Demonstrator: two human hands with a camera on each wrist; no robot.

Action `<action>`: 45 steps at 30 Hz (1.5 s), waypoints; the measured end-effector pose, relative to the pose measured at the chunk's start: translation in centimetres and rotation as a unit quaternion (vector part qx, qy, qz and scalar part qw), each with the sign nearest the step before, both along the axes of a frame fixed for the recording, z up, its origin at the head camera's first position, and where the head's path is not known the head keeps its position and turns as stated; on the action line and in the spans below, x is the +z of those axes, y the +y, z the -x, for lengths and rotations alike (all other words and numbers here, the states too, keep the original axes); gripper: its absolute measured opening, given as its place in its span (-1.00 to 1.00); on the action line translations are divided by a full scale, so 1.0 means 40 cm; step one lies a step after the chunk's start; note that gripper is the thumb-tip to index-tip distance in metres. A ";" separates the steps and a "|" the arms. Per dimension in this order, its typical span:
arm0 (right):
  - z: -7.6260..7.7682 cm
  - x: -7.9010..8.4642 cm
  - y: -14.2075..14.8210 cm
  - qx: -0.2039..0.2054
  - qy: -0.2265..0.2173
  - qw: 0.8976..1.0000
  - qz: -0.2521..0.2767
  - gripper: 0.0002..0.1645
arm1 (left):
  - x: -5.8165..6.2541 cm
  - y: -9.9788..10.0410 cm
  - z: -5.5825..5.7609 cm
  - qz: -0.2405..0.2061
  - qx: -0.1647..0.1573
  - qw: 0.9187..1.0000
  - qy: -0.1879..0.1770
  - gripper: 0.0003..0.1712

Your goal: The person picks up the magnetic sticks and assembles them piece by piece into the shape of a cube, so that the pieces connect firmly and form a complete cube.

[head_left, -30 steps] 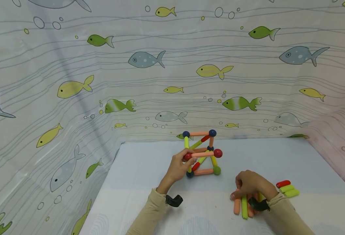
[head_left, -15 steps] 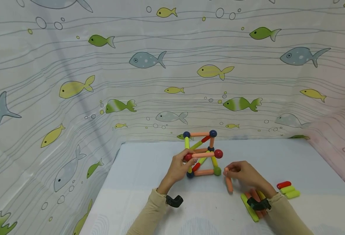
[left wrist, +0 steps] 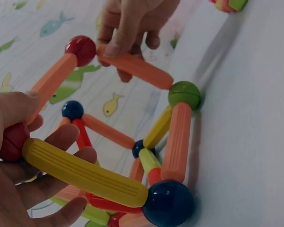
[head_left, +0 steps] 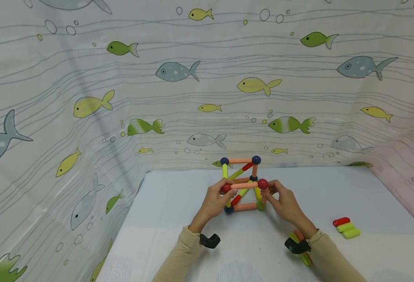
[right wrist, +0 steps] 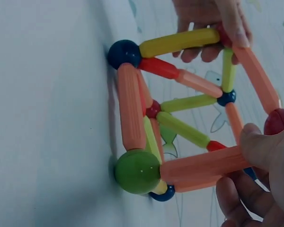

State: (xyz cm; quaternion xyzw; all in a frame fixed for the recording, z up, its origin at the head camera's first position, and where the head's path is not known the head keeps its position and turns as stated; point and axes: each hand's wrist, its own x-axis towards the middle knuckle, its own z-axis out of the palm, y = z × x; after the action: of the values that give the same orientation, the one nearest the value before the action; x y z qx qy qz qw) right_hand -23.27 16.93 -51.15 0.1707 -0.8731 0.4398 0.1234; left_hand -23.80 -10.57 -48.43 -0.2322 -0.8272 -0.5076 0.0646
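A frame of coloured rods and balls, seemingly a magnetic building set, stands at the table's middle. My left hand (head_left: 216, 199) pinches the red ball (left wrist: 14, 142) at its near upper left corner, thumb also on the top orange rod (head_left: 243, 185). Between thumb and fingers, my right hand (head_left: 284, 201) holds an upright orange rod (right wrist: 206, 163). That rod's lower end meets the green ball (right wrist: 137, 171); its upper end is at the right red ball (left wrist: 80, 50), though whether they touch I cannot tell. Dark blue balls (left wrist: 168, 203) join other corners.
Loose yellow-green and orange rods (head_left: 305, 258) lie partly hidden under the right wrist. Further right are a red rod (head_left: 341, 221) and short yellow-green rods (head_left: 351, 233). A fish-patterned curtain (head_left: 207, 94) rises behind the table (head_left: 179, 196).
My right hand has taken an orange rod from the loose pile and carried it left and away to the frame's right side, turning it upright. The left hand stays on the frame.
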 end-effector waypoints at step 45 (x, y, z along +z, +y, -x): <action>0.027 -0.071 -0.014 0.067 -0.047 0.994 -0.067 -0.83 | 0.010 -0.029 0.014 0.101 0.002 0.995 0.018 -0.17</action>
State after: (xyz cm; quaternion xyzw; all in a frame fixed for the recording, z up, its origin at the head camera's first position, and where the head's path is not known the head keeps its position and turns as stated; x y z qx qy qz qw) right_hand -24.33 16.37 -54.00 0.2156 -0.8921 0.3950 0.0411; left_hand -24.38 -11.72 -48.03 -0.2449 -0.8733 -0.4174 0.0564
